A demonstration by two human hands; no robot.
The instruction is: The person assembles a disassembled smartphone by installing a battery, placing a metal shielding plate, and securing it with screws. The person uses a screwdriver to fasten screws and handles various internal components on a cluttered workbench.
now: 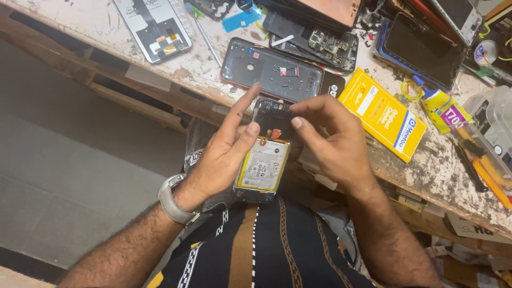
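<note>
An opened phone [265, 160] with its back off, showing a white and yellow battery, is held upright over my lap. My left hand [224, 154] cradles its left side, thumb on the battery's top edge, index finger stretched up. My right hand [330, 141] pinches at the phone's upper black part near the camera area with thumb and fingertips. A grey watch sits on my left wrist.
A worn white workbench [106, 26] runs across the top. On it lie a dark phone back cover [269, 69], a phone frame with display [154, 26], a yellow box [381, 114], a glue tube [440, 106], circuit boards, other phones and orange-handled pliers [493, 178].
</note>
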